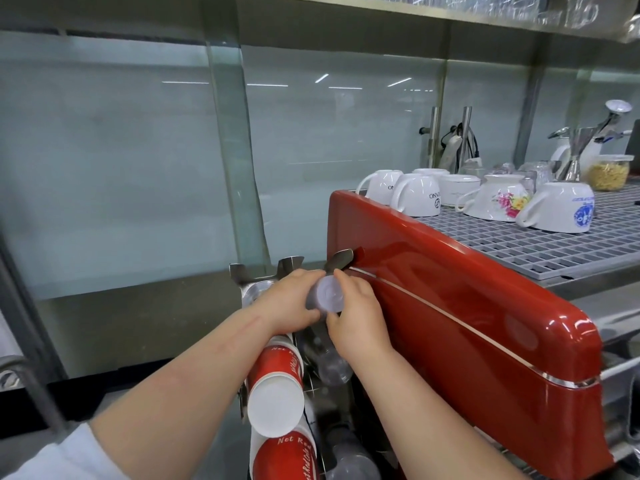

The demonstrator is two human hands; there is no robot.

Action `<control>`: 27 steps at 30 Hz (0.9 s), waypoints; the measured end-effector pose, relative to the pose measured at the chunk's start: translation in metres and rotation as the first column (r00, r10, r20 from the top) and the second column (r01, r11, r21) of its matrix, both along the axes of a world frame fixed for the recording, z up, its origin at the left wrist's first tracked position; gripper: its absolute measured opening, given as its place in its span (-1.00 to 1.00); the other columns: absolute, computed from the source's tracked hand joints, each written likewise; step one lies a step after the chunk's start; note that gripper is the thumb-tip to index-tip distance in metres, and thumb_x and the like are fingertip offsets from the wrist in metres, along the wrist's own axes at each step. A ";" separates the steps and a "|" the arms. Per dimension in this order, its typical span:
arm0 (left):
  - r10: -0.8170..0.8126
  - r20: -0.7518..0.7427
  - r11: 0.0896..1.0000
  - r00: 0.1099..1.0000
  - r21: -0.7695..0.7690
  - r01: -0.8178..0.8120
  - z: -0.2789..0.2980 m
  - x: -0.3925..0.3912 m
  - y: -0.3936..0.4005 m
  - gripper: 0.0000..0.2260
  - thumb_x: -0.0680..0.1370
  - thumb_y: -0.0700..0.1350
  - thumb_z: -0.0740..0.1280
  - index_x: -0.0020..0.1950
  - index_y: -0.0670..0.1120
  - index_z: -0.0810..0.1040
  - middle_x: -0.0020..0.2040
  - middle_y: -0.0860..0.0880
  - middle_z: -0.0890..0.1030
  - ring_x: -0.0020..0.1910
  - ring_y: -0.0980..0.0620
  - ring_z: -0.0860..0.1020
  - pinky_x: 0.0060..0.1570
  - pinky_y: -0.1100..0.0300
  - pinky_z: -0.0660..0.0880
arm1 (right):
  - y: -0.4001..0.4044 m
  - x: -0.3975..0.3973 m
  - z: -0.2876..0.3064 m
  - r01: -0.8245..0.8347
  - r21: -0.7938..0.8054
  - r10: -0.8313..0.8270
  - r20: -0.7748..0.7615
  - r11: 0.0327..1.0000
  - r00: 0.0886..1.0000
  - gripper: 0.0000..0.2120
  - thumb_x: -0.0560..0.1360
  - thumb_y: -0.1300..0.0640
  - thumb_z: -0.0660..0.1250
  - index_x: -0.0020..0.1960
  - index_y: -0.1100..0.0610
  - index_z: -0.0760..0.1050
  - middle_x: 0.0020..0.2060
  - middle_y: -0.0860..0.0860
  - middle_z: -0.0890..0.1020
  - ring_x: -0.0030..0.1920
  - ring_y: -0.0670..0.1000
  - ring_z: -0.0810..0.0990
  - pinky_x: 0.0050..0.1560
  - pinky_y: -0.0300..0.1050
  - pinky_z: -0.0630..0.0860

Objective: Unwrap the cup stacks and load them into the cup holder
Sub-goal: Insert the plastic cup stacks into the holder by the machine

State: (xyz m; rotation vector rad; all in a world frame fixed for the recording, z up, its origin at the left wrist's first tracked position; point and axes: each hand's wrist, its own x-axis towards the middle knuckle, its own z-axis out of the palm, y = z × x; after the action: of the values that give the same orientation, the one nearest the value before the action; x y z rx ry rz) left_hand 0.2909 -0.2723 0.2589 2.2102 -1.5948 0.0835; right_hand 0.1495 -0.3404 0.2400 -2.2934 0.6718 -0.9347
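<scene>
A stack of clear plastic cups [327, 294] lies in the top right slot of the metal cup holder [291, 265], its base facing me. My left hand [289, 301] grips it from the left and my right hand [356, 311] pinches it from the right. Below, red and white paper cup stacks [275, 386] fill the left slots, and more clear cup stacks [330, 362] fill the right slots. I cannot tell whether any wrapper is on the held stack.
A red espresso machine [467, 306] stands right beside the holder, with several upturned white mugs [419, 195] on its top grille [554, 244]. A glass panel [121, 168] forms the back wall. A steel shelf [450, 8] hangs overhead.
</scene>
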 end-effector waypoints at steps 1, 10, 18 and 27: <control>0.001 0.001 1.000 1.000 0.003 -0.001 0.000 0.000 0.000 -0.40 0.40 -0.04 0.41 0.43 0.10 0.35 0.29 0.00 0.47 0.30 0.04 0.43 0.19 0.22 0.37 | 0.000 0.000 0.000 -0.002 0.000 0.002 -0.004 1.000 1.000 -0.36 0.46 0.32 0.30 0.49 0.07 0.23 0.40 0.07 0.31 0.37 0.05 0.36 0.31 -0.30 0.22; 0.041 0.029 0.998 0.999 0.041 -0.042 0.007 -0.007 -0.005 -0.45 0.40 -0.04 0.43 0.37 0.08 0.40 0.21 -0.01 0.50 0.23 0.02 0.47 0.11 0.21 0.40 | 0.000 0.002 0.004 0.011 -0.029 -0.011 -0.023 1.000 1.000 -0.42 0.42 0.35 0.29 0.40 0.11 0.32 0.32 0.14 0.37 0.28 0.14 0.43 0.28 -0.12 0.36; 0.099 0.031 0.992 0.995 0.078 -0.102 0.011 -0.013 -0.002 -0.54 0.38 0.06 0.40 0.26 0.16 0.43 0.05 0.06 0.48 0.02 0.05 0.52 -0.08 0.17 0.42 | 0.003 0.002 0.012 0.011 0.024 -0.008 -0.107 1.000 0.994 -0.39 0.40 0.27 0.36 0.41 0.08 0.27 0.30 0.15 0.35 0.26 0.17 0.43 0.27 -0.03 0.41; 0.127 0.130 0.963 0.983 0.220 -0.154 0.027 -0.035 0.011 -0.65 0.46 -0.06 0.34 0.25 0.02 0.50 0.10 0.01 0.59 0.06 -0.03 0.56 0.02 0.12 0.49 | 0.010 -0.006 0.025 0.047 0.010 -0.043 -0.276 0.999 0.960 -0.49 0.39 0.25 0.34 0.32 0.11 0.32 0.26 0.19 0.37 0.19 0.21 0.48 0.22 0.00 0.46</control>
State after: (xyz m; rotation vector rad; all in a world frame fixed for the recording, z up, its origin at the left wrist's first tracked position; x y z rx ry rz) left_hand 0.2555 -0.2612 0.2863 2.5387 -1.5729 0.0713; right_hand 0.1439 -0.3309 0.2649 -2.4262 0.8470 -0.6307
